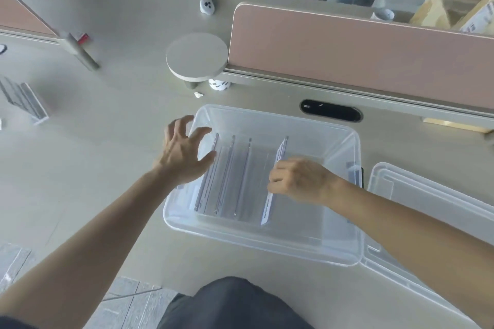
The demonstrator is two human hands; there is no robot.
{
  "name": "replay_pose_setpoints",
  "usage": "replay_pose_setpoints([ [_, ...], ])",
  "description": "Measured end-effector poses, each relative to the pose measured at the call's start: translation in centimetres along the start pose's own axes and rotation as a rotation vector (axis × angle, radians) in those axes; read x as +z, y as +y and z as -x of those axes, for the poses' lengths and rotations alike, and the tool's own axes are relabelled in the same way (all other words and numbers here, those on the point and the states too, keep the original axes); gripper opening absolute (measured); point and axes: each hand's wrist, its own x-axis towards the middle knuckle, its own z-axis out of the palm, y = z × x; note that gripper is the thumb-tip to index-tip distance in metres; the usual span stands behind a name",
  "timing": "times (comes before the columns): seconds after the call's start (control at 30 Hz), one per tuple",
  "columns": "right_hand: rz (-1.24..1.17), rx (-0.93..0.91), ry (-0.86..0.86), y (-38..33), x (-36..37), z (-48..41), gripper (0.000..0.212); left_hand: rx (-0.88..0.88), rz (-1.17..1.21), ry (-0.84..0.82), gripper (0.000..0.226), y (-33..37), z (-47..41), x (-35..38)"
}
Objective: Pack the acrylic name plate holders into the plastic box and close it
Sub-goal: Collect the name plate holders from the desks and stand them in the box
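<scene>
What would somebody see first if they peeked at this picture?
Probably the big clear plastic box in the middle, with see-through name plate holders standing in a row inside. Next, the two hands over it: the right hand holds one more holder, and the left hand spreads its fingers at the box's left edge. The long pink divider behind stands out too.

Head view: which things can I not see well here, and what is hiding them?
- rightmost holder in the plastic box: head view, middle covered by the right hand; label print too small to read.
- left hand: head view, whether it touches the leftmost holder is unclear.
- lid: head view, cut by the right edge, partly under the forearm.
- holders at far left: head view, cut by the left edge; number unclear.
</scene>
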Motion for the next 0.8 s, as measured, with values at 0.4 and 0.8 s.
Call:
replay_pose_setpoints([
  [0.4, -0.222, 0.217, -0.004, -0.8, 5.1, -1.8, 0.025, -0.085, 0.065, -0.093, 0.05, -2.5, 2.1, 2.6],
  [0.8, -0.568, 0.494, -0.091, -0.7, 5.2, 1.0, 0.067, -0.111, 0.12, -0.053, 0.026, -1.9, 1.9, 2.5],
])
